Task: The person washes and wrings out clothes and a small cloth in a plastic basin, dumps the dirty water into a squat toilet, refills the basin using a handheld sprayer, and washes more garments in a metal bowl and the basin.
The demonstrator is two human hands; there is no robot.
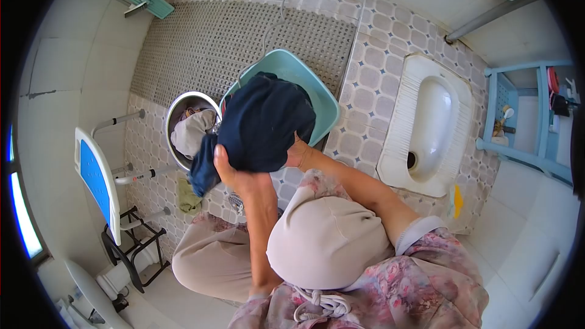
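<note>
A bunched dark navy garment (265, 122) hangs over the front of a teal plastic basin (327, 109), hiding much of its inside. My left hand (234, 173) is closed on the near side of the cloth, thumb up, with a loose end drooping to the left. On the cloth's lower right edge is my right hand (296, 152), its fingers mostly hidden behind the fabric. Left of the basin stands a round steel basin (172, 113) containing light grey laundry (192, 133) and other pieces.
A perforated grey mat (201, 36) lies under and behind the basin. To the right is a squat toilet (432, 122), with a blue shelf (541, 116) beyond. A blue-and-white fold-down seat (97, 176) juts from the left wall. A greenish cloth (189, 197) lies on the tiles.
</note>
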